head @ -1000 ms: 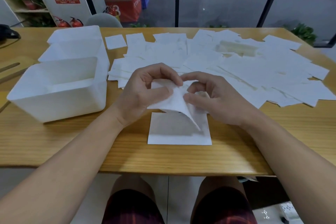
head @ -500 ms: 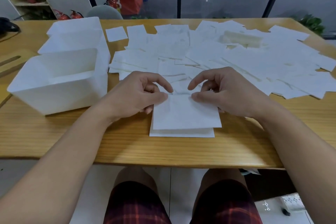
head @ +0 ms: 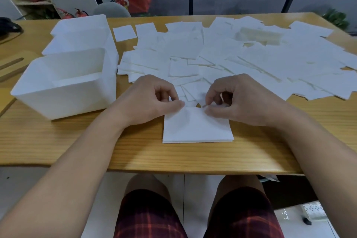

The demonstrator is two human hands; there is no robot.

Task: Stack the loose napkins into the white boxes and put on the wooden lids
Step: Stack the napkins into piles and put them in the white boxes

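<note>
right now i see both hands at the far edge of a small stack (head: 197, 127) of napkins lying square on the bench (head: 58, 141), near its front edge. the left hand (head: 148, 100) has its fingers (head: 166, 91) curled in, thumb pressed against the stack's far left corner, pinching the top napkin there. the right hand (head: 237, 100) mirrors it at the far right corner, its thumb and forefinger closed on the napkin's edge, which lifts slightly between them. the near half of the stack lies bare, flat, with its layered edges showing along the front.

just beyond the fingers, the loose napkins (head: 231, 60) spread across the middle and right of the bench, overlapping in a wide sheet that reaches almost to the far edge; the nearest ones touch or slip under the stack's far side. left of the hands stands an open white box (head: 63, 100), near the left wrist but apart from it, and i can see its inner floor. two more boxes (head: 81, 33) sit behind it in a row. at the bench's left edge lie wooden lids (head: 11, 67), only partly in view.
</note>
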